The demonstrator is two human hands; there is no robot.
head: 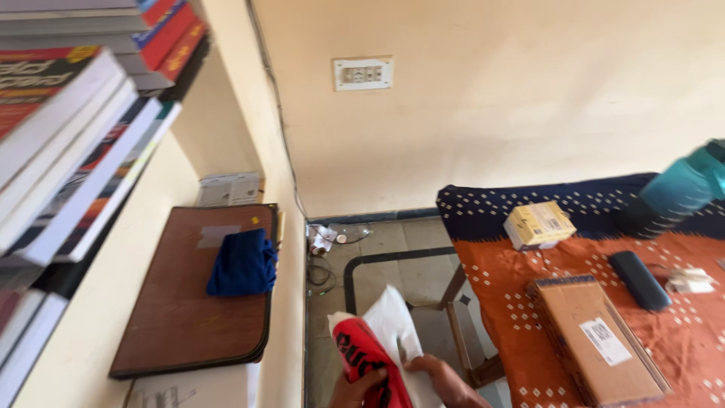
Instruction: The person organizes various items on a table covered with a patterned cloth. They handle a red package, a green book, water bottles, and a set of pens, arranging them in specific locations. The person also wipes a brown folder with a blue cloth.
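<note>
2 hands are gripping 1 red and white bag (374,344) low in the view, just left of the table (680,340); the left hand (359,389) is closing on its red part; the right hand (445,381) is pinching its white edge; 1 cardboard box (596,340) is lying on this table.

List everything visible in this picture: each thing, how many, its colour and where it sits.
stacked books: several, red and white spines, left shelves
brown flat folder: one, lower shelf
blue folded cloth: one, on folder
white wall socket: one, cream wall
orange patterned tablecloth: one, table at right
yellow small box: one, table
brown cardboard parcel: one, table
black oblong case: one, table
teal bottle: one, right edge
red-and-white plastic bag: one, held
left hand, right hand: both gripping bag
</note>
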